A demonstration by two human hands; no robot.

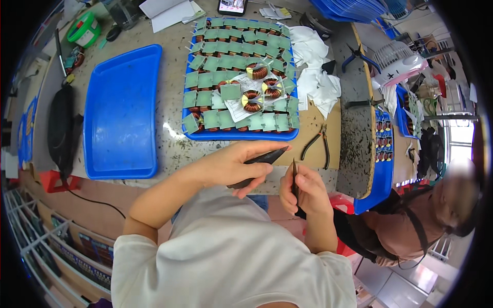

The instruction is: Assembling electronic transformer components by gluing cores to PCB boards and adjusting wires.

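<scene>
My left hand (239,167) is closed around a flat black pointed tool (268,157) whose kind I cannot make out. Its tip points up and to the right. Beside it, my right hand (312,191) grips a slim dark pointed tool (295,180), held upright between thumb and fingers. Both hands are in front of the table's near edge, apart from each other. Just beyond them, a blue tray (246,135) bears rows of copper-wound ring coils with green square boards. Several loose coils (252,101) lie on a white paper (237,110) on top.
Another blue tray (122,115) is on the left. Black-handled cutters (317,147) lie on brown board at right, near crumpled white cloths (316,72). A green tub (84,31) stands far left. A co-worker (405,226) sits to the right, by a pink-white fan (398,64).
</scene>
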